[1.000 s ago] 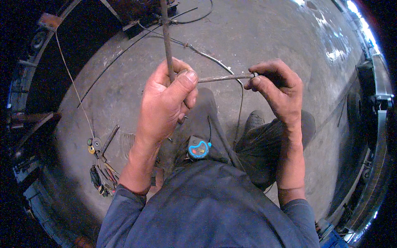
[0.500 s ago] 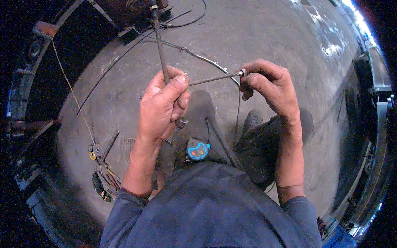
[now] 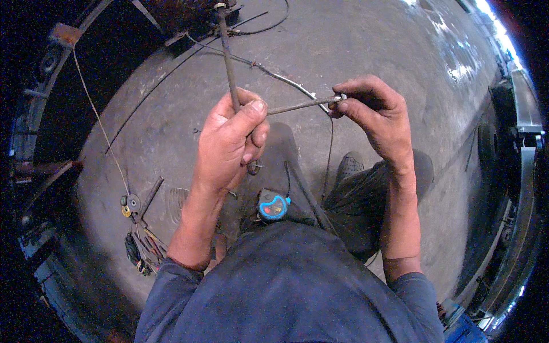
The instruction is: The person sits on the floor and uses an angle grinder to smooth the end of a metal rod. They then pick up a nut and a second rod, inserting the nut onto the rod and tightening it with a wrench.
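In the head view, the left hand (image 3: 226, 137) is wrapped tightly around two thin metal rods, its thumb pressed across the place where they meet. The first rod (image 3: 227, 52) points away from the body and has a nut (image 3: 219, 6) at its far end. The second rod (image 3: 303, 105) runs crosswise from the left fist, rising slightly toward the right hand (image 3: 382, 119). There the thumb and index finger pinch a small nut (image 3: 342, 97) at the rod's threaded tip. A curved metal hook (image 3: 255, 168) shows just below the left fist; which rod it belongs to cannot be told.

Both hands are above the concrete floor (image 3: 389, 51), where a dark cable (image 3: 166, 80) and a silvery hose (image 3: 289, 84) lie beyond them. A rounded blue-and-dark device (image 3: 273, 207) sits at the person's lap, near the shirt (image 3: 286, 280). Well to the left of the knees, small round discs (image 3: 133, 202), a dark bar (image 3: 152, 193) and a bundle of coloured wires (image 3: 153, 247) lie close together.
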`<action>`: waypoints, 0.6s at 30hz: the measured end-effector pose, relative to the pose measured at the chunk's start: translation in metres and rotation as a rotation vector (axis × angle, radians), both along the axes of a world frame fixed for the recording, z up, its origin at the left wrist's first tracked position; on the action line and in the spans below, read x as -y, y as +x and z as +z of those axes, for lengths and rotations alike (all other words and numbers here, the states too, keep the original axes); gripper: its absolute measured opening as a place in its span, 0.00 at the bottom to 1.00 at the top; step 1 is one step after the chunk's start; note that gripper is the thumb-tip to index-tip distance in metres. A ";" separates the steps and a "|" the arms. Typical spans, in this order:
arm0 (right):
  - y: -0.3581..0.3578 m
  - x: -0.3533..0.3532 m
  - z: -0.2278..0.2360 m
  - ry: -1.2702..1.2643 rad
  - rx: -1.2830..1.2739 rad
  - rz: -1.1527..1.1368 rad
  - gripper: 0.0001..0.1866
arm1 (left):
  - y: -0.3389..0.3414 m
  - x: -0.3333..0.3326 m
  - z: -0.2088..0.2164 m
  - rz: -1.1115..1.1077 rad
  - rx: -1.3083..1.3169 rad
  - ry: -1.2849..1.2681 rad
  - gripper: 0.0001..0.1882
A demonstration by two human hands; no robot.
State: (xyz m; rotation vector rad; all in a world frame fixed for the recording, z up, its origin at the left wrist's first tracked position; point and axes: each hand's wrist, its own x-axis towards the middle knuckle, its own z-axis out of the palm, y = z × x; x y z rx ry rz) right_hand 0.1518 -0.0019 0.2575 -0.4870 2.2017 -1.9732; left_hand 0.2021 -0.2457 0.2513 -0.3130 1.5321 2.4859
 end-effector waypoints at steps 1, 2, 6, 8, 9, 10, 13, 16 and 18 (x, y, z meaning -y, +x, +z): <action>0.000 0.000 0.000 0.005 -0.005 0.006 0.12 | 0.000 0.000 0.000 0.004 -0.001 -0.001 0.07; 0.000 0.000 0.001 0.010 -0.010 0.010 0.12 | 0.000 0.000 0.000 0.007 -0.001 -0.003 0.07; 0.001 0.001 0.002 0.056 -0.078 -0.012 0.10 | -0.001 -0.001 0.000 0.018 0.001 0.006 0.07; 0.001 0.001 0.002 0.031 -0.075 -0.001 0.10 | -0.002 0.000 -0.003 0.024 -0.002 0.017 0.07; 0.001 0.001 0.002 0.018 -0.060 0.005 0.10 | -0.002 0.001 -0.004 0.027 -0.004 0.022 0.07; 0.001 0.000 0.002 0.005 -0.044 0.012 0.10 | -0.001 0.001 -0.003 0.023 -0.005 0.014 0.07; 0.000 0.000 0.002 0.017 -0.012 0.009 0.10 | 0.000 0.000 -0.001 0.015 -0.003 -0.006 0.06; 0.000 0.000 0.003 0.020 0.004 0.016 0.11 | -0.001 0.000 -0.001 0.018 0.003 -0.027 0.06; 0.000 0.000 0.003 0.030 0.001 0.017 0.10 | -0.001 0.000 0.000 0.027 0.006 -0.049 0.06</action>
